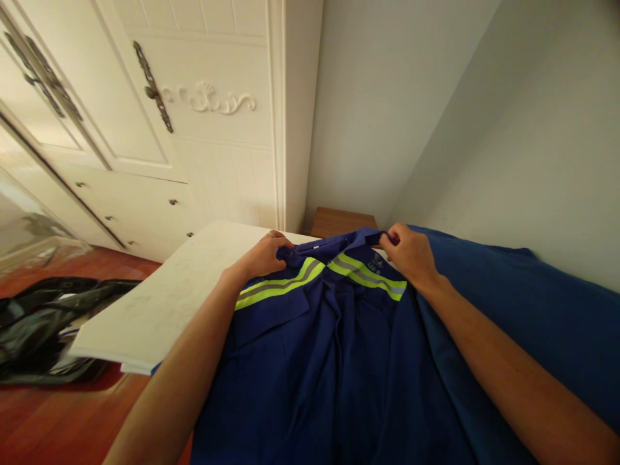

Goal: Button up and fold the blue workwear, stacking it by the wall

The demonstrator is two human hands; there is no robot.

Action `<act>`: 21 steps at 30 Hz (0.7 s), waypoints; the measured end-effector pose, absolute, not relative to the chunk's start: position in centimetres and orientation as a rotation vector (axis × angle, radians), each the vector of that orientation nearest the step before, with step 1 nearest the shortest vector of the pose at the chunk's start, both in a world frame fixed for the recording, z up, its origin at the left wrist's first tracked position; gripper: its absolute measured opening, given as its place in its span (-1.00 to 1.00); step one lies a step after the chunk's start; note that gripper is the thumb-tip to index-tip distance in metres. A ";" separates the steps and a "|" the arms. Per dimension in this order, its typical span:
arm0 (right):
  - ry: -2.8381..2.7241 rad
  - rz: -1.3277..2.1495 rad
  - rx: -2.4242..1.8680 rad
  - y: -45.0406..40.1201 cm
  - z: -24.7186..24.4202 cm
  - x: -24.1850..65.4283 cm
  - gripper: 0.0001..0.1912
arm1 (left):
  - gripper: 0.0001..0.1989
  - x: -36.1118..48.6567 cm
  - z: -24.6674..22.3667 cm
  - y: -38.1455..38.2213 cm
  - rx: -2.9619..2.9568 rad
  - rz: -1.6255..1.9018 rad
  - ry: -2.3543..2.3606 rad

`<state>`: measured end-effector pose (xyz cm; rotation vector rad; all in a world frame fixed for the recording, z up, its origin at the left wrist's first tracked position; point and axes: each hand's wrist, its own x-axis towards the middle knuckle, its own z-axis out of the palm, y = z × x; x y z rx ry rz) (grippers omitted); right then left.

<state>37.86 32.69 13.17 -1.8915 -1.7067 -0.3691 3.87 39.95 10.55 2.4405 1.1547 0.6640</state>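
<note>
Jacket (339, 361), striped end pointing away at the white counter's (188, 290) far edge, long axis running toward the wearer. Fingers of the left hand (268, 255) and right hand (411, 255) pinch that end's corners. Blue cloth (513, 297) lies at right; wardrobe (232, 171) and wall (372, 97) beyond. On the reddish floor (43, 423), an open black case (92, 372) holds indistinct items.

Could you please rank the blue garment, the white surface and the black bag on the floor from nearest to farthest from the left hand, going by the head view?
From the left hand:
1. Blue garment: pinched in its fingers.
2. White surface: just off to the left.
3. Black bag: on the floor, far left, past the white surface.
</note>
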 end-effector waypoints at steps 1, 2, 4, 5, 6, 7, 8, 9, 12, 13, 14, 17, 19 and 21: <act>-1.763 -0.371 -1.915 32.7 13.3 37.9 -0.74 | -0.51 3.8 10.5 40.0 2.441 0.673 1.162; -1.872 -0.305 -1.927 32.7 13.5 38.1 -0.71 | -0.53 3.8 10.5 40.1 2.440 0.684 1.174; -2.182 0.057 -1.892 32.6 13.9 38.7 -0.67 | -0.56 3.7 10.4 40.2 2.430 0.696 1.215; -2.310 0.289 -1.840 32.5 14.2 39.1 -0.65 | -0.58 3.7 10.3 40.3 2.417 0.704 1.242; -2.387 0.485 -1.790 32.5 14.3 39.4 -0.63 | -0.60 3.7 10.2 40.3 2.401 0.713 1.271; -2.403 0.602 -1.767 32.4 14.5 39.7 -0.58 | -0.61 3.7 10.1 40.3 2.382 0.728 1.300; -2.373 0.630 -1.770 32.4 14.5 40.0 -0.54 | -0.61 3.7 10.1 40.3 2.361 0.747 1.333; -2.316 0.593 -1.782 32.4 14.5 40.1 -0.50 | -0.61 3.8 10.1 40.4 2.335 0.774 1.376; -2.124 0.400 -1.730 32.9 13.7 40.2 -0.55 | -0.62 3.8 10.4 40.3 2.260 0.877 1.579; -2.049 0.345 -1.694 33.2 13.3 40.1 -0.61 | -0.61 3.8 10.6 40.3 2.239 0.903 1.655; -1.970 0.308 -1.665 33.6 12.8 40.1 -0.68 | -0.60 3.8 10.8 40.3 2.213 0.909 1.721; -1.725 0.389 -1.630 34.7 11.2 40.0 -0.71 | -0.55 3.5 11.0 40.2 2.103 0.787 1.831; -1.591 0.589 -1.629 35.1 10.3 39.9 -0.65 | -0.54 3.3 10.9 40.2 2.077 0.643 1.834; -1.517 0.797 -1.625 35.1 9.7 39.9 -0.64 | -0.54 3.2 10.5 40.3 2.093 0.523 1.803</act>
